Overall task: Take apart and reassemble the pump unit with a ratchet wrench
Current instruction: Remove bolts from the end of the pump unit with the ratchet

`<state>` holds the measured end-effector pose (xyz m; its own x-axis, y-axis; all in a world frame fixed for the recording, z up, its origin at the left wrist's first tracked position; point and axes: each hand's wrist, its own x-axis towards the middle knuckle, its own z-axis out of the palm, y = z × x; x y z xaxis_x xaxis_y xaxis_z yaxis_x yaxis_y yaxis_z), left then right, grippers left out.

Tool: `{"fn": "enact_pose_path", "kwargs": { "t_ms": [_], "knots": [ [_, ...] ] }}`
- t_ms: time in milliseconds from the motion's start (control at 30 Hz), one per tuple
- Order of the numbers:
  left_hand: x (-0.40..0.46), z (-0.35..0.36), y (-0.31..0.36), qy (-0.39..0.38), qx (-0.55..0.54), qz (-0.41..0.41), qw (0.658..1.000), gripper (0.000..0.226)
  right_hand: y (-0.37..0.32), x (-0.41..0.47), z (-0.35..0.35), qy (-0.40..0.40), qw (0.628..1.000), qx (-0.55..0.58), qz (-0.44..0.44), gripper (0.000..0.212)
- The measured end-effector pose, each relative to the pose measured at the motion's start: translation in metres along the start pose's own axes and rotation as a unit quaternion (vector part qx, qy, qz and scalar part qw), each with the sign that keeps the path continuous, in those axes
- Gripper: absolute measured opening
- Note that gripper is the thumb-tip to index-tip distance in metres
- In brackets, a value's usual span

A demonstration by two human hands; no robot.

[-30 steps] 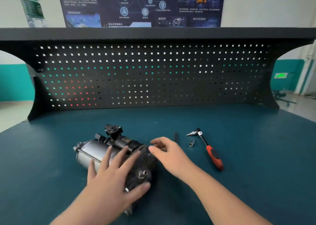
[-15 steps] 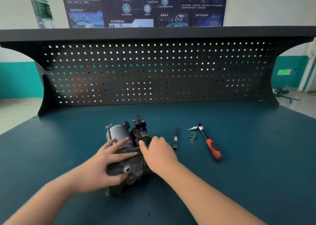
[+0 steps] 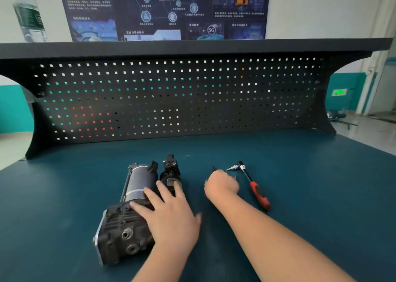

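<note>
Head view: the dark teal tabletop [image 3: 310, 185] runs back to a black perforated metal backboard [image 3: 192, 101]; at 12 o'clock hangs a dark blue wall poster [image 3: 162, 9], at 10 o'clock stands a clear plastic bottle [image 3: 27, 15]. The grey-black metal pump unit [image 3: 128, 213] lies at 7 o'clock under the left hand [image 3: 171, 215], fingers spread flat. The right hand [image 3: 220, 186] curls over a thin black rod [image 3: 212, 168]; its grip cannot be told. The red-handled ratchet wrench [image 3: 255, 187] lies just beside it.

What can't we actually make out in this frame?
- Head view: the right hand covers the black rod and the small socket; whether it grips either cannot be told.
- The left hand hides the pump unit beneath its palm.
- The ratchet wrench bit is too small to identify.
- The bottle top is cut off by the frame's upper edge.
</note>
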<state>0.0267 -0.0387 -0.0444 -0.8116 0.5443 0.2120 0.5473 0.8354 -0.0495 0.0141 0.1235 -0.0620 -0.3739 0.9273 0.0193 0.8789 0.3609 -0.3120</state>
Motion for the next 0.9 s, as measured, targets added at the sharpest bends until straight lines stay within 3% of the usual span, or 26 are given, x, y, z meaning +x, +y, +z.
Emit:
{"fn": "enact_pose_path", "kwargs": {
  "t_ms": [100, 233, 367, 467, 533, 567, 633, 733, 800, 900],
  "knots": [
    [0.0, 0.021, -0.007, 0.089, 0.043, 0.052, 0.994, 0.077, 0.001, 0.003, 0.006, -0.01, 1.0, -0.025, -0.013, 0.03],
    [0.004, 0.028, -0.022, 0.107, 0.076, 0.092, 0.987, 0.075, 0.002, 0.006, 0.005, -0.016, 0.999, -0.032, -0.036, 0.027],
    [0.002, 0.015, -0.049, 0.118, 0.005, 0.19, 0.975, 0.072, 0.007, 0.001, -0.001, -0.023, 0.998, -0.03, -0.041, 0.021],
    [0.004, 0.017, -0.072, 0.141, -0.009, 0.235, 0.962, 0.064, 0.009, -0.009, -0.004, 0.037, 0.998, 0.029, -0.046, 0.03],
    [0.007, 0.018, -0.085, 0.152, -0.019, 0.272, 0.95, 0.056, 0.008, -0.015, -0.007, 0.107, 0.971, 0.186, -0.107, 0.035],
    [0.008, 0.018, -0.092, 0.154, -0.023, 0.29, 0.944, 0.054, 0.005, -0.017, -0.01, 0.1, 0.939, 0.296, -0.147, 0.034],
    [0.014, 0.019, -0.105, 0.163, -0.029, 0.324, 0.932, 0.05, -0.005, -0.025, -0.017, 0.01, 0.872, 0.451, -0.191, 0.032],
    [0.021, 0.022, -0.12, 0.175, -0.043, 0.362, 0.915, 0.046, -0.018, -0.035, -0.019, -0.116, 0.83, 0.513, -0.188, 0.016],
    [0.025, 0.022, -0.127, 0.172, -0.052, 0.371, 0.911, 0.051, -0.021, -0.039, -0.014, -0.124, 0.818, 0.535, -0.171, 0.004],
    [0.036, 0.024, -0.138, 0.153, -0.073, 0.372, 0.913, 0.065, -0.02, -0.047, -0.009, -0.102, 0.807, 0.564, -0.139, 0.006]
  ]
}}
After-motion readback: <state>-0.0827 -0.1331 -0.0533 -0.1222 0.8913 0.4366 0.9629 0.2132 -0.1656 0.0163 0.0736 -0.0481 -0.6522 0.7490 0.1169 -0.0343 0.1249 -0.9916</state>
